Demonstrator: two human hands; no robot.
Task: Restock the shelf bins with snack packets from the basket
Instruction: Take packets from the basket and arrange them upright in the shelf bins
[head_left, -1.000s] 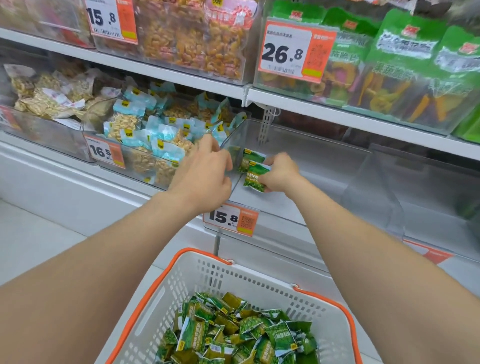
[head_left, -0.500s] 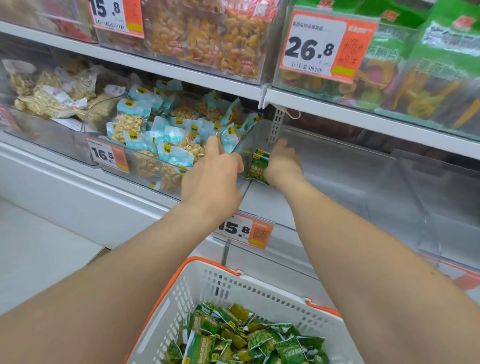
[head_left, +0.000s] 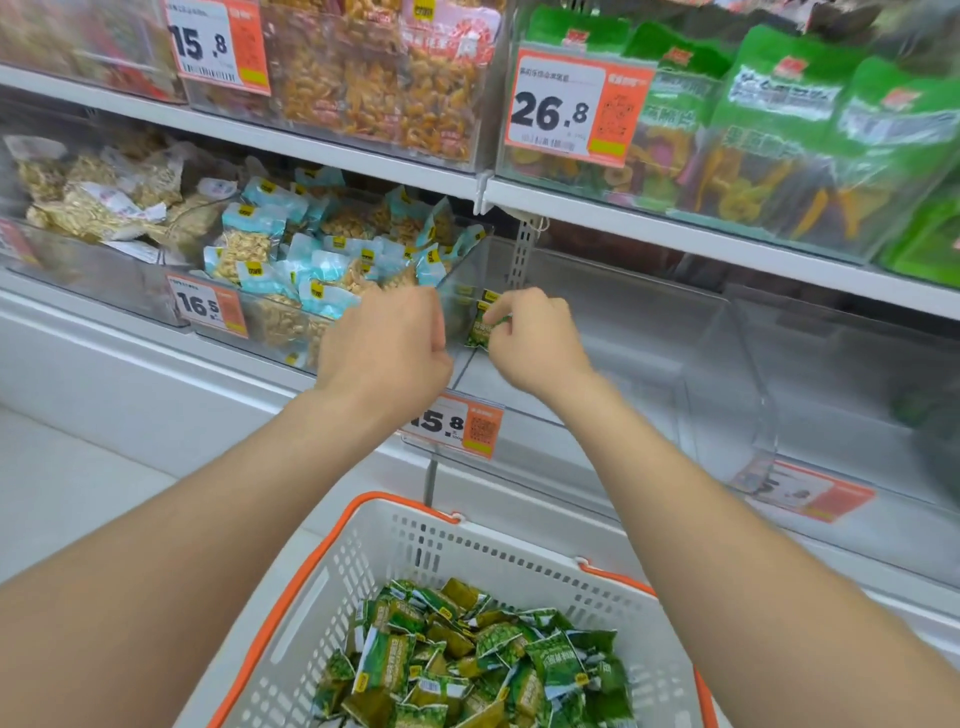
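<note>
A white basket (head_left: 498, 551) with an orange rim sits low in front of me, holding several green snack packets (head_left: 467, 654). Above it is a clear shelf bin (head_left: 634, 358) with a 15.8 price tag (head_left: 457, 423). My right hand (head_left: 535, 343) pinches one green packet (head_left: 479, 332) at the bin's left end, and a second green packet (head_left: 489, 297) lies just behind it. My left hand (head_left: 387, 343) hovers at the bin's left wall with its fingers curled under. Whatever lies beneath them is hidden.
The bin to the left holds several blue nut packets (head_left: 322, 260) behind a 16.5 tag (head_left: 205, 306). Further left are pale nut bags (head_left: 98, 202). The upper shelf carries orange snacks (head_left: 384, 78) and green bags (head_left: 779, 130). Another clear bin (head_left: 841, 395) stands to the right.
Both hands have drawn back a little from deep in the bin. My left hand's fingers have curled under. The right hand now shows a green packet pinched at its fingertips.
</note>
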